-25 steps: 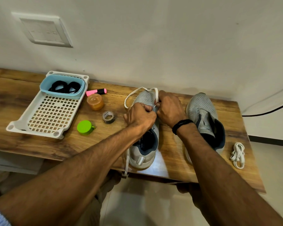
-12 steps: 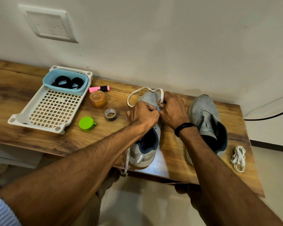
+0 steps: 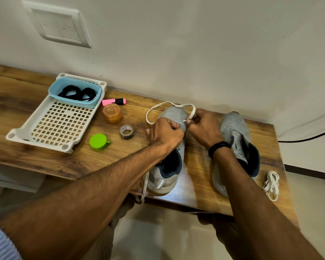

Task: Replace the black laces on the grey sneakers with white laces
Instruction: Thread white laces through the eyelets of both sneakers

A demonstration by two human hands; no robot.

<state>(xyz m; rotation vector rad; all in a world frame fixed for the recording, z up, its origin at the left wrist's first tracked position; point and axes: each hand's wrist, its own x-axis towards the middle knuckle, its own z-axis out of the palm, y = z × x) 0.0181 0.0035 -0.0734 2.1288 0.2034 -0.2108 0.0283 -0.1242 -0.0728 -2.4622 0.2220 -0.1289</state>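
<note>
Threading in progress on the sneaker (image 3: 174, 115), which sits toe to the wall so its eyelets face the person. Left hand (image 3: 164, 135) curls over the upper and grips it, likely to steady it. Right hand (image 3: 203, 128) pinches the white lace (image 3: 169, 104) near its tip at the front eyelets. Slack loops round the toe. Second sneaker (image 3: 233, 126) waits unlaced, with a spare lace (image 3: 271, 184) beside it. Black laces (image 3: 77, 92) are parked in the tub (image 3: 94, 104), out of the way.

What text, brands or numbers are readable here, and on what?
None readable.
Tape roll: any print too blurred.
Sneaker being laced: small white side mark, too small.
Other sneaker: tongue mark, too small.
Highlighter and switch plate: no legible text.
</note>
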